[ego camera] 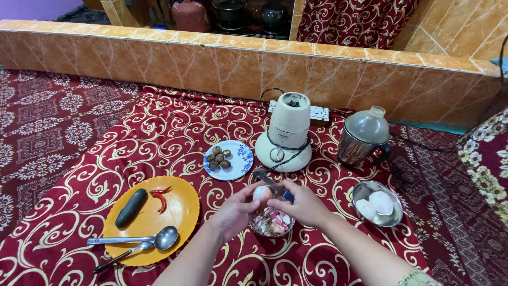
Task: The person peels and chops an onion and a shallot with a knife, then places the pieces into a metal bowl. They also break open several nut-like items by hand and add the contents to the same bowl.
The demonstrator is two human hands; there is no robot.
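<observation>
Red cloth [174, 132], hands [235, 212] midway

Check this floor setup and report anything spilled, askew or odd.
Nothing looks spilled or damaged. One oddity: the cream blender base has its black cord wound around its body. Peelings stay inside the small glass bowl beneath the left hand and right hand.

From my remote seat the view is bright and evenly lit, soft light falling from above. Just under my fingers [248, 197] only faint, short shadows show. Left of the fingers, the spoon [159, 239] carries small glints; right of them, the steel bowl [398, 213] gleams. Focus is sharp near the fingers, with slight wide-angle bending toward the edges.
</observation>
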